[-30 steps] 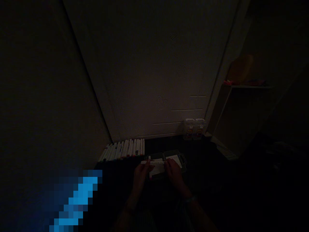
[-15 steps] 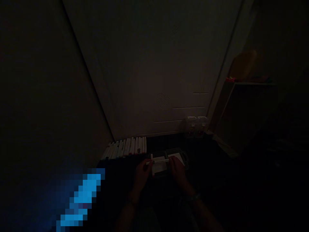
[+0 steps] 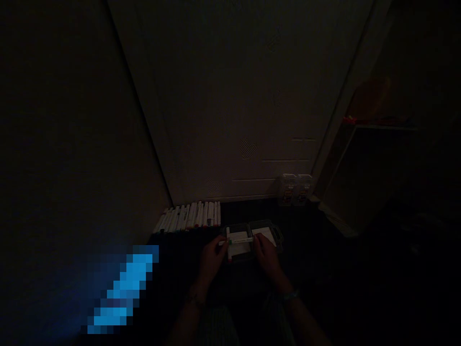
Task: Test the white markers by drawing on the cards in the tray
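Between both hands a white marker [image 3: 240,240] with a green band near its left end is held level. My left hand [image 3: 213,254] pinches the left end, and my right hand [image 3: 265,251] grips the right end. Below the marker lies an opened clear plastic case [image 3: 279,235] with pale sheets or cards inside. Another white marker [image 3: 228,253], red at its near end, lies lengthwise along the case's left side. The dim light hides the finer details of the fingers.
A row of several white markers [image 3: 190,216] lies to the left along the wall [image 3: 216,144]. Two clear cases [image 3: 295,190] stand upright at the back right. A cabinet [image 3: 374,168] rises on the right, and a blurred bright blue patch [image 3: 126,288] shows at the lower left.
The view has shifted slightly, so the surroundings sit a little further right. Both hands keep the marker over the case, and its green band now shows more clearly.
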`<state>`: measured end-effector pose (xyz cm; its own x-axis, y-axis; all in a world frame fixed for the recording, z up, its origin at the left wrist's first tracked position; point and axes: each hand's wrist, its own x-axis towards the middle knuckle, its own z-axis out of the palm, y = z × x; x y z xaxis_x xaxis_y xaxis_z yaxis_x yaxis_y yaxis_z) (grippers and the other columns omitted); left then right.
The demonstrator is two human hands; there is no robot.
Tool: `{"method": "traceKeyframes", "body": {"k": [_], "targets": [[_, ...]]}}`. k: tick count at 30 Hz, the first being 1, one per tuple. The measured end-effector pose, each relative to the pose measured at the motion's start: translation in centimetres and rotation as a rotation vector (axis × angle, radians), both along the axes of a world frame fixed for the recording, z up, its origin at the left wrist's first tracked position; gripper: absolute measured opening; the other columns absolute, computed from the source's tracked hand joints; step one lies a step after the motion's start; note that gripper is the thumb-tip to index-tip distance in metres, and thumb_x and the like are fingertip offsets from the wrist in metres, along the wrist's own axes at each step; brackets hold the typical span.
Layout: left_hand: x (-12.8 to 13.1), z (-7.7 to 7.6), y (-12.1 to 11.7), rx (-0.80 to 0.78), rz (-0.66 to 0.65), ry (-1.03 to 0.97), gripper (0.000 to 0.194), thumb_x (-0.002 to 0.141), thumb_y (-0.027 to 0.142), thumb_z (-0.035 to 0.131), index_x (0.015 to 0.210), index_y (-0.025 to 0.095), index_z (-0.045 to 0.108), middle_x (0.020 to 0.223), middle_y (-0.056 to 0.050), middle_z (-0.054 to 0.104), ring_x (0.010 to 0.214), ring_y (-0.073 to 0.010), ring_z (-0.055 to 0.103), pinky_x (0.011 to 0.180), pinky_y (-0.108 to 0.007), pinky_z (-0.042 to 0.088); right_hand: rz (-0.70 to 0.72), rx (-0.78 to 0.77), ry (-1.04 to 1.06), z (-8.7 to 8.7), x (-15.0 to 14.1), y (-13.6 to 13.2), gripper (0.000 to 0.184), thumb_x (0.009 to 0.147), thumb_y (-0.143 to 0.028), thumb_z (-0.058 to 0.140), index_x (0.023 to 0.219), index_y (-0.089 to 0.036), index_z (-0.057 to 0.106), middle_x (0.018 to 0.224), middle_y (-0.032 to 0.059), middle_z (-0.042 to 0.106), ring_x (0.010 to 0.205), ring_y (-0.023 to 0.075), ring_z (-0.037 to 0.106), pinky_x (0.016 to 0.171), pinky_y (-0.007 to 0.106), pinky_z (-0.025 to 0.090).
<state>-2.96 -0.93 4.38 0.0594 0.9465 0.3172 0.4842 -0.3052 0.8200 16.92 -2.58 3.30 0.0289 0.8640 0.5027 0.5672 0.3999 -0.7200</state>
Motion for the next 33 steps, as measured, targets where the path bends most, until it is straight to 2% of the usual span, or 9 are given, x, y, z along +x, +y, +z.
{"method": "traceKeyframes", "body": {"k": [7, 13, 22, 33], "targets": [[0.1, 0.2, -0.1, 0.011, -0.005, -0.006, 0.029, 0.08, 0.043, 0.045, 0.089, 0.02, 0.061, 0.085, -0.001, 0.067, 0.076, -0.0156, 0.061, 0.067, -0.022, 0.045, -0.013, -0.005, -0.003, 0.0, 0.1, 0.1, 0.029, 0.093, -0.033, 0.031, 0.087, -0.019, 0.055, 0.08, 0.0041, 0.059, 0.073, 0.0141, 0.053, 0.066, 0.023, 0.039], [0.3, 0.7, -0.4, 0.029, 0.001, -0.024, 0.029, 0.083, 0.041, 0.04, 0.088, 0.02, 0.059, 0.078, 0.0, 0.065, 0.07, -0.0141, 0.059, 0.062, -0.021, 0.044, -0.03, 0.012, -0.022, -0.2, 0.1, 0.2, 0.029, 0.093, -0.032, 0.03, 0.087, -0.019, 0.055, 0.081, 0.004, 0.059, 0.074, 0.0141, 0.054, 0.067, 0.023, 0.039], [0.2, 0.4, -0.4, 0.026, -0.019, 0.022, 0.029, 0.085, 0.04, 0.036, 0.083, 0.02, 0.057, 0.074, 0.0, 0.063, 0.068, -0.0138, 0.058, 0.062, -0.021, 0.042, -0.085, 0.036, -0.06, -1.3, 0.0, 0.7, 0.031, 0.093, -0.033, 0.029, 0.086, -0.019, 0.057, 0.081, 0.0055, 0.06, 0.075, 0.0151, 0.054, 0.07, 0.025, 0.04], [0.1, -0.5, 0.1, 0.068, 0.005, 0.044, 0.033, 0.085, 0.041, 0.036, 0.091, 0.019, 0.06, 0.091, -0.005, 0.067, 0.085, -0.0177, 0.06, 0.076, -0.027, 0.045, -0.057, 0.055, -0.094, -1.1, 0.1, 0.5, 0.028, 0.093, -0.029, 0.029, 0.086, -0.019, 0.054, 0.081, 0.0051, 0.058, 0.075, 0.0153, 0.052, 0.07, 0.026, 0.039]]}}
